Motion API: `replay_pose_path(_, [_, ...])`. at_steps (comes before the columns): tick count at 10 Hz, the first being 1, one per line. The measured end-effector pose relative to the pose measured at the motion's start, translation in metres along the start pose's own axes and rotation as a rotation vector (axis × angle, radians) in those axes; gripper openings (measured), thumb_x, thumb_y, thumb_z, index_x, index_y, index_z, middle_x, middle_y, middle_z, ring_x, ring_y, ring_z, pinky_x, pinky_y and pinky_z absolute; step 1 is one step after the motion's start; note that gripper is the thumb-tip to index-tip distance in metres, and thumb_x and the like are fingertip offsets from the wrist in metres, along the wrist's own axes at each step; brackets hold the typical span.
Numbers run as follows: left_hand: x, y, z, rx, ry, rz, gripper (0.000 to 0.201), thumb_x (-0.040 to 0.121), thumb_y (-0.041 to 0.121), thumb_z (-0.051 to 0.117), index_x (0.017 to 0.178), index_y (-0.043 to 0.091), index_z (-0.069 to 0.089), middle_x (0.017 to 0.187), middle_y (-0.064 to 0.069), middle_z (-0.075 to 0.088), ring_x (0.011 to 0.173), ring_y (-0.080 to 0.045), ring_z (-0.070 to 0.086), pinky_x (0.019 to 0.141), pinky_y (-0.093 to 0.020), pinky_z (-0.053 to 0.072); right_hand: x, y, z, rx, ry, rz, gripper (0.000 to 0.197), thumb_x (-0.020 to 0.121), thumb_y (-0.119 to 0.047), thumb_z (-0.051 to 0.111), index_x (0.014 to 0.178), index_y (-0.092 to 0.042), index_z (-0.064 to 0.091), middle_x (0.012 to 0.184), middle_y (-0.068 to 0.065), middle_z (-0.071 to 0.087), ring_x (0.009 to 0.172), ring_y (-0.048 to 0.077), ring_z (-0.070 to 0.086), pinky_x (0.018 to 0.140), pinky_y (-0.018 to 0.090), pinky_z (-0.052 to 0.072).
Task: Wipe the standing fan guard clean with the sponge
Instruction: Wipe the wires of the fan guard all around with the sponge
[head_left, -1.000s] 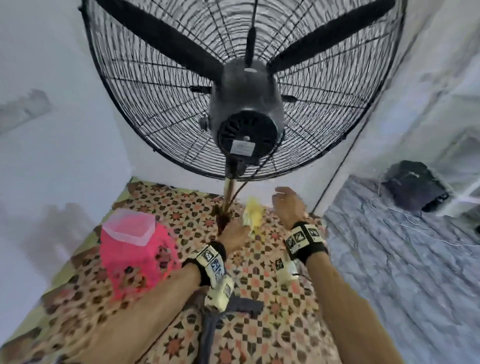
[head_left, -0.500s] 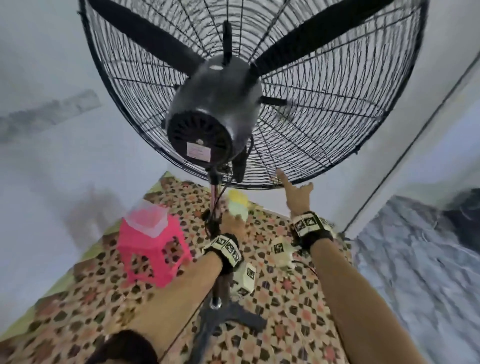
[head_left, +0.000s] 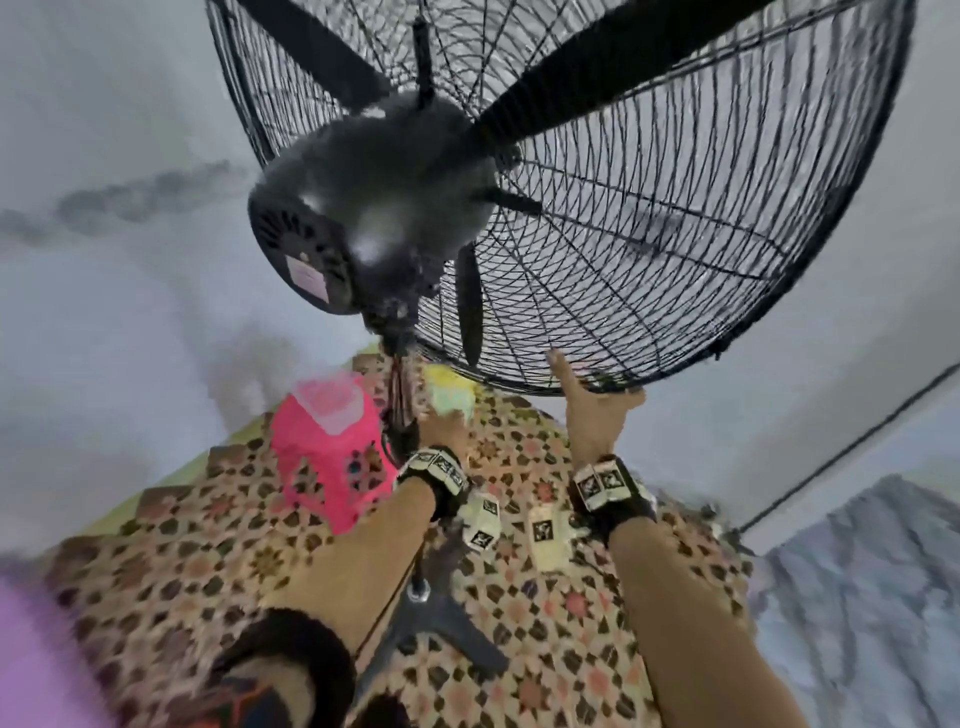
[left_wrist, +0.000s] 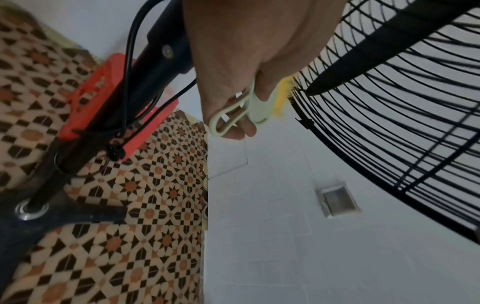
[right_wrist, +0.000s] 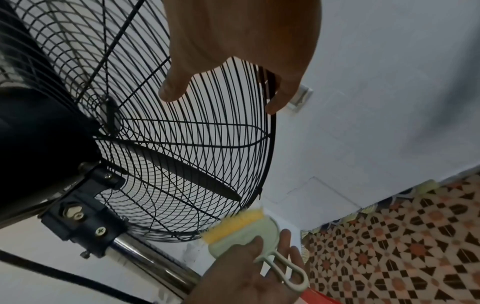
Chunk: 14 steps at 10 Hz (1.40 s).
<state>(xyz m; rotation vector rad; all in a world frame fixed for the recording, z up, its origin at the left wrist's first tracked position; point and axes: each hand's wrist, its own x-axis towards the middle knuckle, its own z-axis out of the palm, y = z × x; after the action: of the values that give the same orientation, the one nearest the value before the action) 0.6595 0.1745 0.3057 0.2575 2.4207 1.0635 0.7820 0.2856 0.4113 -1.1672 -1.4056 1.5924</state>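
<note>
The black wire fan guard (head_left: 649, 218) fills the space above me, tilted so that I look up through its back at the dark blades (head_left: 597, 88) and the round motor housing (head_left: 374, 208) to the left of centre. Under it the patterned floor (head_left: 218, 561) spreads out, with the fan's pole (left_wrist: 85, 131) and black base (head_left: 441, 629) standing between my forearms. A pink plastic stool (head_left: 327, 457) sits on the floor to the left of the pole, against the pale wall (head_left: 104, 322). My right hand (head_left: 597, 415) is raised to the guard's lower rim, thumb spread to the inside and fingers (right_wrist: 280, 98) hooked over the outer ring, so it grips the guard. My left hand (head_left: 447, 431) is lower, just right of the pole, curled round the pale green handle of the sponge (right_wrist: 241, 228), a small scrubber with a yellow working edge. That yellow edge is at the bottom rim of the guard, right by the wires; I cannot tell whether it touches.
</note>
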Motion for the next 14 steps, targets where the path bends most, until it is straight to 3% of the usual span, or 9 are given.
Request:
replay_pose_path(1, [0.027,-0.014,0.033,-0.4,0.083,-0.001,0.059,0.105,0.036,0.051,0.146,-0.006,0.05,0.145,-0.027,0.054,0.136,-0.041,0.052,0.112,-0.046,0.044,0.007,0.008,-0.007,-0.108,-0.071,0.007,0.172,0.043,-0.085,0.081,0.155,-0.008,-0.024,0.16,0.016,0.036,0.147,0.032,0.036,0.122,0.05,0.029])
replay_pose_path(2, [0.001,-0.014,0.052,-0.526,0.045,0.132,0.055,0.093,0.043,0.068,0.116,-0.007,0.065,0.096,-0.021,0.071,0.082,-0.019,0.071,0.07,-0.034,0.055,0.007,0.009,-0.013,-0.17,-0.049,-0.023,0.171,0.041,-0.086,0.076,0.156,-0.004,-0.02,0.161,0.018,0.033,0.148,0.034,0.033,0.122,0.046,0.028])
replay_pose_path(3, [-0.024,-0.022,0.059,-0.518,-0.038,0.193,0.053,0.076,0.059,0.073,0.102,0.014,0.069,0.085,-0.018,0.074,0.064,-0.021,0.064,0.053,-0.027,0.045,0.007,0.013,-0.014,-0.164,-0.045,-0.089,0.163,0.052,-0.081,0.08,0.156,-0.002,-0.018,0.16,0.016,0.035,0.148,0.03,0.032,0.122,0.04,0.027])
replay_pose_path(5, [0.017,-0.005,0.019,-0.628,0.157,-0.035,0.038,0.106,0.021,0.055,0.134,-0.004,0.048,0.115,-0.017,0.066,0.107,-0.032,0.07,0.071,-0.035,0.059,0.003,0.018,-0.012,-0.11,-0.066,-0.116,0.161,0.052,-0.078,0.082,0.157,-0.003,-0.015,0.159,0.013,0.037,0.147,0.028,0.035,0.123,0.04,0.027])
replay_pose_path(6, [-0.03,0.003,0.045,-0.475,0.036,0.299,0.021,0.108,0.009,0.052,0.11,-0.009,0.062,0.073,0.013,0.061,0.056,0.006,0.056,0.049,-0.019,0.041,0.005,0.017,-0.014,-0.084,-0.037,-0.146,0.157,0.052,-0.075,0.085,0.158,-0.004,-0.006,0.154,0.009,0.045,0.143,0.025,0.041,0.121,0.034,0.029])
replay_pose_path(7, [-0.041,-0.015,0.06,-0.391,-0.029,0.455,0.023,0.107,0.003,0.053,0.107,-0.017,0.065,0.064,0.012,0.063,0.046,0.007,0.049,0.05,-0.01,0.035,0.008,0.018,-0.013,-0.084,-0.044,-0.148,0.16,0.048,-0.079,0.085,0.158,-0.004,-0.002,0.151,0.008,0.049,0.141,0.023,0.043,0.121,0.036,0.032])
replay_pose_path(9, [0.022,-0.017,0.015,-0.375,0.166,-0.017,0.037,0.103,0.024,0.058,0.125,-0.006,0.062,0.12,-0.027,0.067,0.111,-0.04,0.066,0.098,-0.051,0.055,0.005,0.019,-0.013,-0.124,-0.059,-0.173,0.154,0.056,-0.076,0.083,0.157,-0.001,-0.006,0.157,0.013,0.041,0.143,0.027,0.04,0.121,0.036,0.03])
replay_pose_path(12, [-0.036,-0.024,0.035,-0.39,0.047,0.417,0.06,0.096,0.047,0.056,0.138,0.005,0.056,0.11,-0.009,0.071,0.089,-0.023,0.068,0.076,-0.037,0.057,-0.001,0.018,-0.016,-0.141,-0.021,-0.169,0.157,0.053,-0.08,0.082,0.156,0.003,-0.002,0.155,0.016,0.041,0.143,0.029,0.039,0.111,0.025,0.029])
replay_pose_path(14, [0.004,-0.006,-0.015,-0.128,0.408,0.178,0.047,0.108,0.02,0.046,0.153,0.008,0.039,0.122,-0.021,0.069,0.101,-0.038,0.071,0.087,-0.049,0.061,-0.006,0.016,-0.016,-0.12,-0.022,-0.145,0.161,0.057,-0.076,0.083,0.155,0.004,-0.016,0.162,0.016,0.03,0.149,0.026,0.029,0.12,0.03,0.025])
